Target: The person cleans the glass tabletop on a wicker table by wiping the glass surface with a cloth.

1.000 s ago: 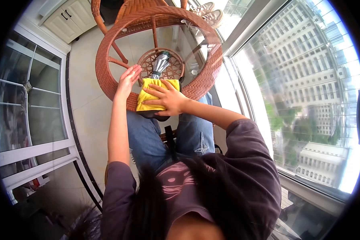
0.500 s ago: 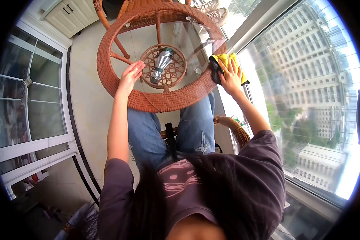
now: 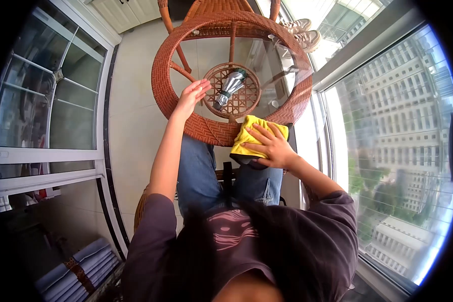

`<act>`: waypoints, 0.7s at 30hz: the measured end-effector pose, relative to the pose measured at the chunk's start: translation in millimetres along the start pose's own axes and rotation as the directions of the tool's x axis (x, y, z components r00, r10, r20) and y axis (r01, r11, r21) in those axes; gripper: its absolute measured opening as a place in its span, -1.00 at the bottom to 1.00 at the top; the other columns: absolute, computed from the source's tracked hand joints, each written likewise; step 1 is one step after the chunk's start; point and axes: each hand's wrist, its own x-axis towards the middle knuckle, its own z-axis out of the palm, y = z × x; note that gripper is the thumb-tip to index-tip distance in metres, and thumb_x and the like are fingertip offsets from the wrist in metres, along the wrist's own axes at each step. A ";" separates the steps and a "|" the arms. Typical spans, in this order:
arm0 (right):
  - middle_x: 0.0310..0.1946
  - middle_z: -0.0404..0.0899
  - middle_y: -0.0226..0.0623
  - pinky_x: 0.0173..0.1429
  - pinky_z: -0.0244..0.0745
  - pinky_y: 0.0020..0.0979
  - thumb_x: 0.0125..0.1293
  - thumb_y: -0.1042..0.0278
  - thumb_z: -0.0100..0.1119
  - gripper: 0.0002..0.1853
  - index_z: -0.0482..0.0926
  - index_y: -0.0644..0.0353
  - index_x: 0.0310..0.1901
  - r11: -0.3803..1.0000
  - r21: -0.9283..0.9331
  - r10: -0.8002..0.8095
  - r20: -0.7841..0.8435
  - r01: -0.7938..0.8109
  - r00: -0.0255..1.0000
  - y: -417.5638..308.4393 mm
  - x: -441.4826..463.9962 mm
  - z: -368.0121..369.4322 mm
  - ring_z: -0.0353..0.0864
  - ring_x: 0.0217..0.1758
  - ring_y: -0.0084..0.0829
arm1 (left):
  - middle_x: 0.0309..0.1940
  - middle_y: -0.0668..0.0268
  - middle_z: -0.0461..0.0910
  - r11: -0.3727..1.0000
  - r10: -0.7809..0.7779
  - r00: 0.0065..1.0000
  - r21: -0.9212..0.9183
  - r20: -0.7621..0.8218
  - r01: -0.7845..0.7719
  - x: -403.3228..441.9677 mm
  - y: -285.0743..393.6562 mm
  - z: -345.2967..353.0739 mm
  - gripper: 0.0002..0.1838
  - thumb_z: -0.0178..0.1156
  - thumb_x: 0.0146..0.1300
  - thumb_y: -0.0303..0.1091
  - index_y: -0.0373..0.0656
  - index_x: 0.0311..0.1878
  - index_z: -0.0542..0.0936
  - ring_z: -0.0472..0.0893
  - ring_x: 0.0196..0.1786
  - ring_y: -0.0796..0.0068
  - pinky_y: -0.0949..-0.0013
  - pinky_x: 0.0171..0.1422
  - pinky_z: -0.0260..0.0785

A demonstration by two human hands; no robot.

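Yellow cloth [image 3: 247, 133] and right hand [image 3: 273, 147] have moved, since the frame half a second earlier, from the right rim of the desk [image 3: 162, 75] to its near rim, right of centre; the left hand [image 3: 192, 95] has kept to the desk's left side.

Window [image 3: 360, 131] noted along the desk's right, with pale buildings [image 3: 407, 95] outside; a glazed door [image 3: 75, 83] in a white frame stands well apart to the desk's left; the desk itself is round, with a red-brown woven rim and a clear centre; a wooden-toned chair [image 3: 219, 7] stands just beyond its far side; a pale cabinet [image 3: 117, 12] lies beyond its far left; denim-clad knees [image 3: 199, 168] are at its near side; a round woven shelf [image 3: 258, 90] shows through the desk's clear centre; a pair of shoes [image 3: 307, 40] sits just beside its far right; a folded silver umbrella [image 3: 231, 85] lies slantwise on that shelf, below the desk's top.

Cloth lies across the desk's near rim, its dark lower edge towards the knees; the right grip is wide, fingers spread over the cloth; the left grip is also wide, fingers extended above the desk's left inner edge; contact there cannot be told.
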 end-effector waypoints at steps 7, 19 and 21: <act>0.34 -0.04 -0.21 0.32 -0.23 0.06 0.21 -0.05 -0.07 -0.45 0.19 -0.25 0.26 0.604 -0.158 0.667 -0.436 -0.781 0.604 147.4 -19.4 -3.1 -0.10 0.40 -0.18 | 0.17 0.19 0.33 0.985 -0.023 0.999 -0.168 0.032 0.028 0.3 2.3 -2.2 -0.52 -0.18 0.33 -0.19 -0.27 0.22 0.22 0.31 0.23 0.42 0.36 0.30 0.07; 0.30 0.04 -0.14 0.26 -0.17 0.15 0.17 -0.13 -0.11 -0.43 0.21 -0.24 0.23 0.786 -0.210 0.423 -0.502 -0.581 0.754 158.1 178.2 6.4 -0.03 0.36 -0.10 | 0.18 0.17 0.30 0.980 -0.057 0.997 -0.189 0.057 0.067 4.1 -1.3 -7.0 -0.41 -0.33 0.35 0.00 -0.31 0.23 0.20 0.28 0.24 0.40 0.33 0.34 -0.01; 0.29 0.07 -0.17 0.29 -0.16 0.09 0.15 -0.09 -0.07 -0.46 0.27 -0.26 0.20 0.883 -0.189 0.304 -0.466 -0.430 0.831 129.1 186.9 9.1 -0.01 0.36 -0.15 | 0.18 0.18 0.31 0.977 -0.066 0.996 -0.200 0.065 0.078 4.2 -0.6 -6.0 -0.39 -0.38 0.35 0.03 -0.31 0.23 0.20 0.28 0.25 0.41 0.33 0.33 -0.02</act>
